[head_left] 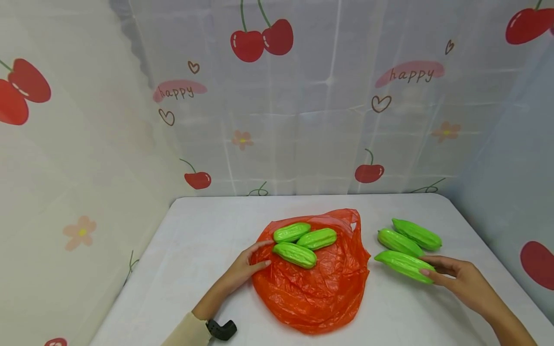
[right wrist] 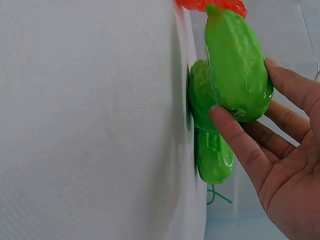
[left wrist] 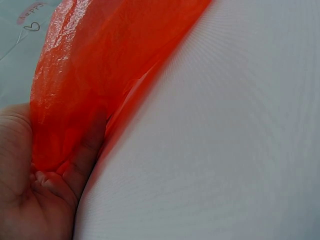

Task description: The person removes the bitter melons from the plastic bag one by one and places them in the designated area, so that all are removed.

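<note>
A red plastic bag point(head_left: 333, 288) lies spread on the table, with three bright green, ridged bitter melons on it, one of them the nearest bitter melon point(head_left: 295, 255). My left hand point(head_left: 246, 264) holds the bag's left edge; in the left wrist view the red plastic point(left wrist: 100, 55) passes between thumb and fingers, and one finger shows through it. On the right, my right hand point(head_left: 460, 278) grips another bitter melon point(right wrist: 237, 65) by its blunt end, thumb on one side and fingers on the other, its pointed tip towards the bag. Two more bitter melons point(head_left: 417, 234) lie just behind it.
The white table point(head_left: 203, 230) ends at a back wall of cherry-printed sheeting point(head_left: 298, 120), with more sheeting at both sides. A black wrist strap point(head_left: 221, 330) sits on the left wrist, beside a beige sleeve.
</note>
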`<state>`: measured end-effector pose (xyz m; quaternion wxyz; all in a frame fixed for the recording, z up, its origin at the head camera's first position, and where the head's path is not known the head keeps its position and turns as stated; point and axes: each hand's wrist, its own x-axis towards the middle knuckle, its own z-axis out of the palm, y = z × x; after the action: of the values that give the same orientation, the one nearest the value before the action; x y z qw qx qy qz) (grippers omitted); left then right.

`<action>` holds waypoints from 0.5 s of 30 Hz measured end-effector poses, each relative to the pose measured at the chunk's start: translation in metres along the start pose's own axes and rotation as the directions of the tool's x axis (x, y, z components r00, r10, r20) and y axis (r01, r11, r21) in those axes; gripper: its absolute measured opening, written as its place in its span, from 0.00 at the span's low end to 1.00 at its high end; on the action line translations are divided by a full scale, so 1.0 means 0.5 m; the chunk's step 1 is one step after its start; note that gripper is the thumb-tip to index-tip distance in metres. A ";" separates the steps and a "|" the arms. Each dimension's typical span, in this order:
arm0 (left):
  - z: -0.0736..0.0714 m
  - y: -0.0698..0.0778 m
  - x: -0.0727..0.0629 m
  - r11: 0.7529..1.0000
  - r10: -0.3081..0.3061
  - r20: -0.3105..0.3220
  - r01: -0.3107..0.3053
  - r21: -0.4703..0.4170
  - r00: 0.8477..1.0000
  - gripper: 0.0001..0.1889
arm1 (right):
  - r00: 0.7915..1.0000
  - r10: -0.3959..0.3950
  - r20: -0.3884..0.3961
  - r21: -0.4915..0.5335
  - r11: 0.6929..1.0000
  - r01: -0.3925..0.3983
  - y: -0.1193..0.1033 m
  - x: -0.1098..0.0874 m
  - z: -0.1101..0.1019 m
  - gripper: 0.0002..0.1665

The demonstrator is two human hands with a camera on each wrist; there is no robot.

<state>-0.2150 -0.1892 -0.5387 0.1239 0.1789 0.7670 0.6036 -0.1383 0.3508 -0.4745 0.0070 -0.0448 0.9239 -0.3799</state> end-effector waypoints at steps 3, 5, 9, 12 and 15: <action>0.000 0.000 -0.001 1.000 -0.008 -0.001 0.008 0.001 1.000 0.29 | 1.000 0.012 0.006 -0.001 1.000 -0.012 0.005 0.000 0.000 0.29; 0.001 0.001 -0.003 1.000 -0.006 -0.001 0.006 0.002 1.000 0.28 | 1.000 0.017 0.008 -0.007 1.000 -0.017 0.008 0.001 0.000 0.29; 0.001 0.001 -0.002 1.000 0.005 0.001 -0.005 0.002 1.000 0.29 | 1.000 0.025 0.010 -0.026 0.999 -0.025 0.011 0.002 0.000 0.30; 0.000 0.002 -0.001 1.000 -0.001 0.000 0.001 -0.001 1.000 0.29 | 1.000 0.024 0.011 -0.025 0.999 -0.024 0.012 0.002 -0.001 0.30; 0.001 0.002 -0.002 1.000 -0.007 -0.002 0.007 -0.006 1.000 0.29 | 1.000 0.027 0.014 -0.023 0.999 -0.027 0.012 0.003 -0.001 0.30</action>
<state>-0.2138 -0.1889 -0.5377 0.1258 0.1753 0.7660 0.6055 -0.1402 0.3552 -0.4785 0.0181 -0.0351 0.9285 -0.3692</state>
